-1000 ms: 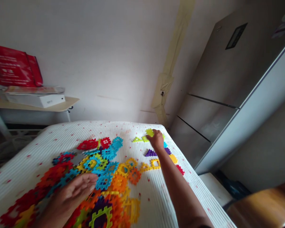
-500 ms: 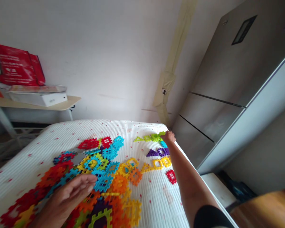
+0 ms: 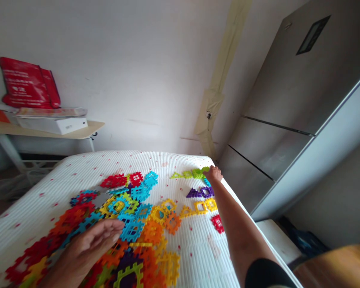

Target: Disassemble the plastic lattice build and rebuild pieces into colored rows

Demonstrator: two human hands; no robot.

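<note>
My right hand (image 3: 214, 174) reaches to the far right of the bed, its fingers closed at the end of a row of lime green interlocking plastic tiles (image 3: 197, 173); the fingertips are partly hidden. A light blue tile (image 3: 207, 182) lies just below it. Nearer me come purple tiles (image 3: 194, 193), yellow tiles (image 3: 200, 207) and a red tile (image 3: 217, 223). Above the large mixed pile hovers my left hand (image 3: 88, 246), palm inward, fingers curved and thumb apart, holding nothing. Blue tiles (image 3: 132, 230) and orange tiles (image 3: 152, 231) are close by its fingertips.
The pile spreads over a white ribbed bedcover (image 3: 195, 256) with red dots. At the right stands a grey fridge (image 3: 282, 100). To the left, a desk (image 3: 94, 127) carries a white box (image 3: 69, 125) and a red bag (image 3: 27, 84). A taped socket (image 3: 209, 115) is on the wall.
The whole view has shifted slightly to the right. Both hands keep nearly the same pose and place relative to the tiles.
</note>
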